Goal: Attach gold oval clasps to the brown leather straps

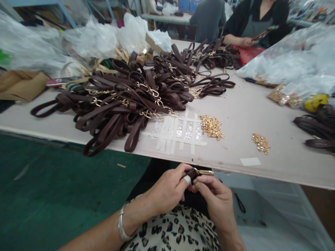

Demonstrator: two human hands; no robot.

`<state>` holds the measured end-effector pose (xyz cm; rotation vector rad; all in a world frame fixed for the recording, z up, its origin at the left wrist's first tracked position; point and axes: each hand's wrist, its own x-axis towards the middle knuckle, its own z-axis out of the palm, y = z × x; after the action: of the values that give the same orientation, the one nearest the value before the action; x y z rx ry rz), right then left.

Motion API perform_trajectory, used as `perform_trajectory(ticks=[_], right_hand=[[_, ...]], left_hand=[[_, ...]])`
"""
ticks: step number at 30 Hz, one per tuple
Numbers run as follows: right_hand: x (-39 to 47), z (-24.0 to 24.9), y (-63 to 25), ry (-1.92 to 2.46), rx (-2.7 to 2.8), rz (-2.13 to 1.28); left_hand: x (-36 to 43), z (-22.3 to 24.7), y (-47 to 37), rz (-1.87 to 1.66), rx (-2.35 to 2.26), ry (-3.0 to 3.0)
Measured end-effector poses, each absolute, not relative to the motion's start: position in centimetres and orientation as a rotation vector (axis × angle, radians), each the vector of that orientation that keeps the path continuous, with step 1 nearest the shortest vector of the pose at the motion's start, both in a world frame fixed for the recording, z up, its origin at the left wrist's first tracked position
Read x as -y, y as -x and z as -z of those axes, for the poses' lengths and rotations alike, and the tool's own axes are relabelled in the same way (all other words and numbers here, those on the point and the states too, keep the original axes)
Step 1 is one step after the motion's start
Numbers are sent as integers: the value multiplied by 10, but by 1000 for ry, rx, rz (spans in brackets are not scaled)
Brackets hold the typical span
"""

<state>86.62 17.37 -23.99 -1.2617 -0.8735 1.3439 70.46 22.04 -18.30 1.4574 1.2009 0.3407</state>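
Note:
Just below the table's front edge, my left hand (170, 188) is closed on the end of a dark brown leather strap (188, 173); pale tape wraps one finger. A gold metal clasp (205, 172) hangs from the strap end and points right. My right hand (216, 195) pinches close beneath the clasp, thumb against fingers. What sits between its fingertips is hidden or too small to make out. On the table past my hands lies a heap of similar brown straps (123, 101) with gold clasps. A pile of small gold metal pieces (211, 127) lies beyond my right hand.
A smaller gold pile (261, 143) and a white paper slip (250, 161) lie to the right on the table (235, 108). More dark straps (316, 125) rest at the right edge. Plastic bags (293, 52) stand behind. A co-worker (256, 24) works across the table.

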Motion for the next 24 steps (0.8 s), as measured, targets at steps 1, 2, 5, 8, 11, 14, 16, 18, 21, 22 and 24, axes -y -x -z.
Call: perform_trajectory(ticks=[1, 2, 5, 8, 11, 14, 16, 18, 21, 22, 24], right_hand=[[-174, 241, -866, 1264, 839, -1361], [-175, 242, -866, 1268, 816, -1373], [-175, 245, -866, 1293, 802, -1386], [-176, 245, -865, 1354, 818, -1360], [-177, 246, -866, 1377, 865, -1269], [-179, 248, -869, 1314, 915, -1228], [-179, 250, -870, 1282, 932, -1252], [-179, 253, -870, 1285, 935, -1254], [-178, 254, -867, 1343, 870, -1252], [-177, 255, -866, 1362, 825, -1269], [-177, 254, -863, 1369, 744, -1323]], left_hand=[[-219, 183, -705, -347, -1195, -1444], [-218, 183, -706, -354, -1186, -1437], [-219, 184, -709, -372, -1134, -1417], [-220, 184, -710, -384, -1115, -1399], [-220, 183, -711, -396, -1127, -1412], [-221, 184, -711, -401, -1124, -1420], [-222, 185, -711, -388, -1128, -1430], [-223, 186, -711, -370, -1127, -1458], [-224, 184, -711, -356, -1119, -1547], [-224, 182, -710, -352, -1117, -1577], [-224, 179, -710, -350, -1125, -1618]])
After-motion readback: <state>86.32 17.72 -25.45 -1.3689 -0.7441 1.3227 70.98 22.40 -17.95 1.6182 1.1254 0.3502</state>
